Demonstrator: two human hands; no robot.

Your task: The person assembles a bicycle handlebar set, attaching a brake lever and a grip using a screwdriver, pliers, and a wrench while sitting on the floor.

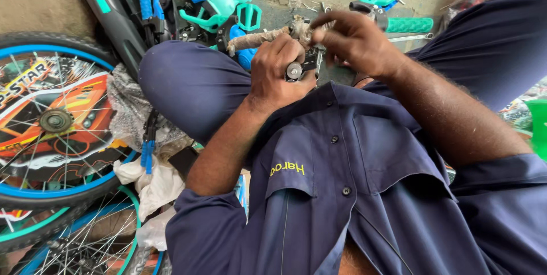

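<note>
Two bicycle wheels (51, 121) lay at the far left of my view, one over the other, both with blue rims and thin spokes, and the upper one had a colourful disc inside. Just beside them I saw crumpled white rags (152, 186) and a blue-handled tool (148, 152) on the floor. Above, near the top edge, there was a dark bicycle frame (111, 10) with teal stripes, and next to it a heap of teal and blue plastic parts (225, 4). My left knee (188, 84), in dark blue trousers, rose in front of this heap. Further right, my left hand (279, 72) was closed tight around a small dark metal part (297, 70) with a round silver bolt head, held over my lap, close to my chest. Out of the top of this hand stuck a short bar wrapped in dirty cloth (256, 38), pointing to the left. My right hand (356, 41) was just beside the left one, touching the same part from above, with the fingers bent and pinched together on its frayed upper end; what exactly they pinched I could not tell. Behind the right hand lay a handlebar with a teal grip (407, 24) on the concrete floor. At the far right, my right thigh (490, 41) crossed the view.
</note>
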